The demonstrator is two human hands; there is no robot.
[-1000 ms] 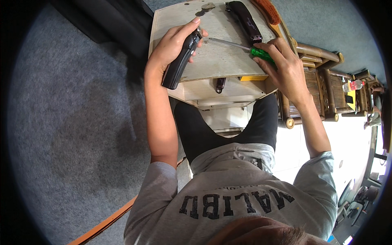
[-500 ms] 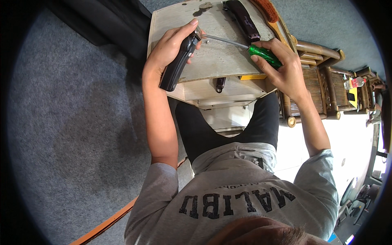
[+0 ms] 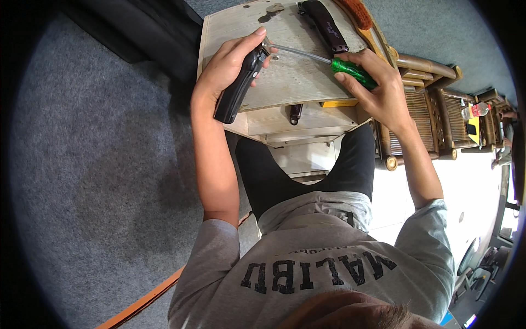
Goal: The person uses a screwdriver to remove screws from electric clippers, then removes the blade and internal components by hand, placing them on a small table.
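Two hands busy, I saw: L hand point(image 3: 229, 59) was wrapped round black clippers point(image 3: 239, 90), thumb up by the metal head, butt end toward the person. R hand point(image 3: 378, 79) had a screwdriver point(image 3: 355, 73) gripped by its green handle, shaft pointing left, tip right up at the clippers' head; couldn't tell if touching. All that over the wooden tabletop point(image 3: 298, 82), where 2nd clippers point(image 3: 324, 26), dark too, lay just beyond R hand, w/ an orange-brown brush point(image 3: 359, 13) nearby.
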